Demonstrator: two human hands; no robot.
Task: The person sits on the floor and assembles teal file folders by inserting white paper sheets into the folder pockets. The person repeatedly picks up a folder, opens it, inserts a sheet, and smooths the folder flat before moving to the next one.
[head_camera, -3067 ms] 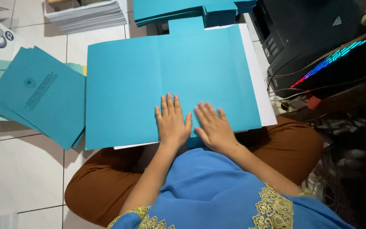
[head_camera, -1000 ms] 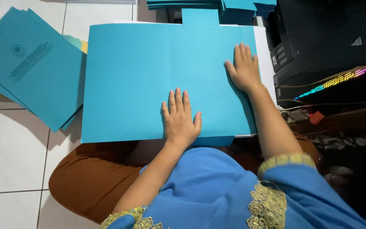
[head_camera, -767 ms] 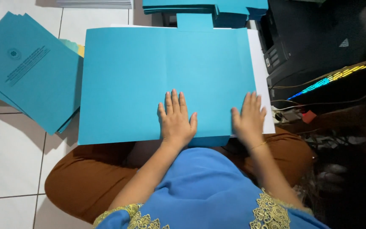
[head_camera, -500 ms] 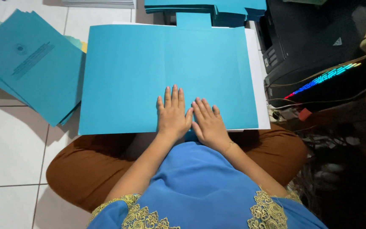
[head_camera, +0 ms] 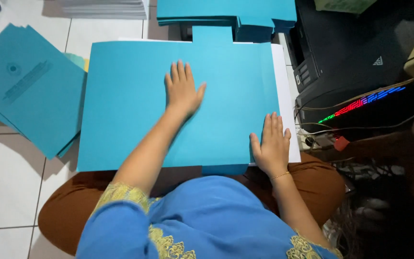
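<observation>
A large teal paper folder sheet (head_camera: 120,105) lies flat in front of me over my lap, with small tabs at its far and near edges. My left hand (head_camera: 183,88) rests palm down with fingers spread on its upper middle. My right hand (head_camera: 271,144) presses flat on its near right corner, partly on the white sheet (head_camera: 286,96) that shows beneath the folder's right edge. Neither hand grips anything.
A fanned pile of teal covers (head_camera: 20,86) lies on the white tile floor to the left. More teal folders (head_camera: 226,12) and a stack of white paper (head_camera: 104,8) sit at the back. A black printer (head_camera: 360,57) and cables stand at right.
My left hand slid from the near middle of the sheet up toward its far middle. My right hand moved from beside it out to the near right corner.
</observation>
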